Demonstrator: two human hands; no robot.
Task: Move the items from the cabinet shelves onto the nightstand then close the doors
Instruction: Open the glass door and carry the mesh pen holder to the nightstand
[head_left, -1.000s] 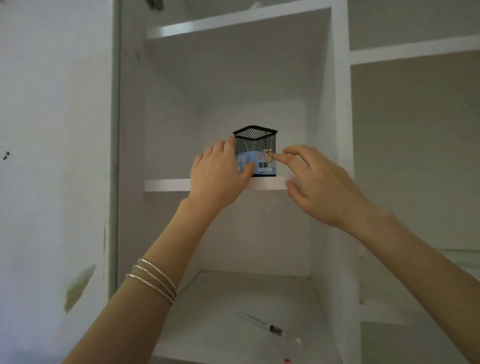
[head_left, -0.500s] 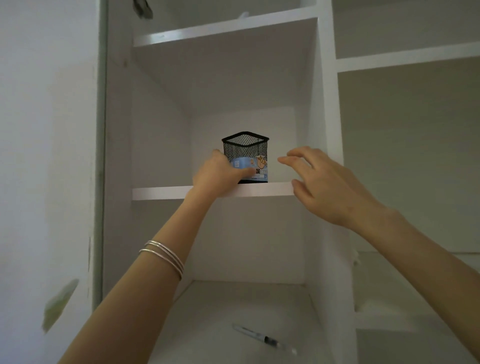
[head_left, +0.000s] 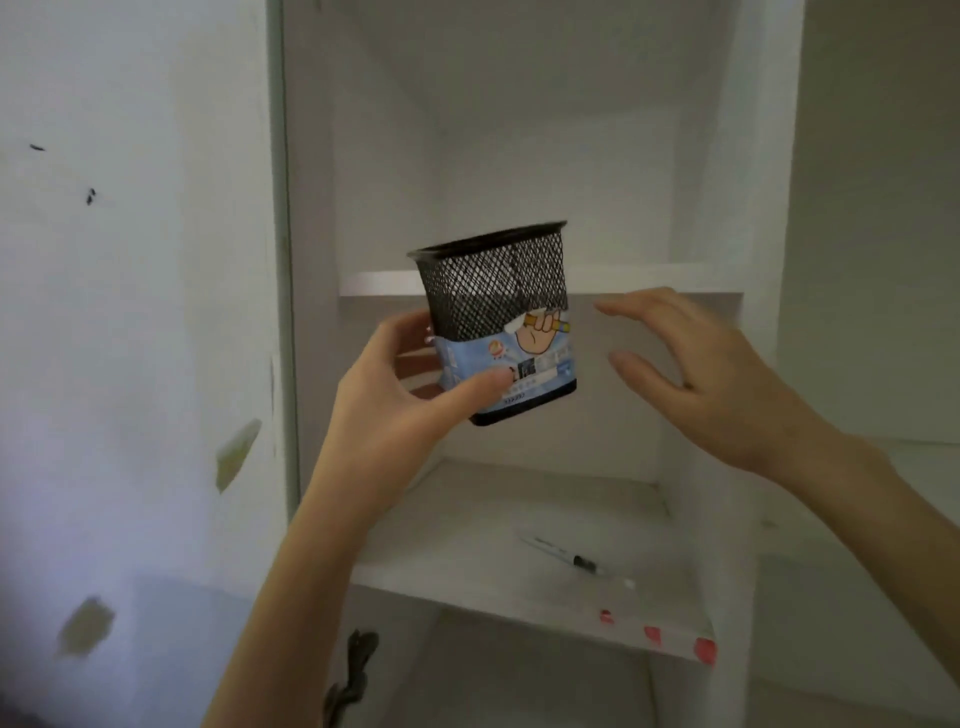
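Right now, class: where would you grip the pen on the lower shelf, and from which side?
Pinch the pen at its middle, near the dark band, coming from above with finger and thumb across the thin barrel. It lies flat on the lower shelf, so only top and sides are reachable. The right hand is free.

A white cabinet filled the view, lit softly and evenly, its inner walls shading to grey towards the back. Inside it, an upper shelf crossed at mid-height and a lower shelf sat beneath, with red marks along the right end of its front edge. To the cabinet's left stood a white surface with dark specks and yellowish patches. Right of the cabinet's upright divider lay another compartment, dim and plain.
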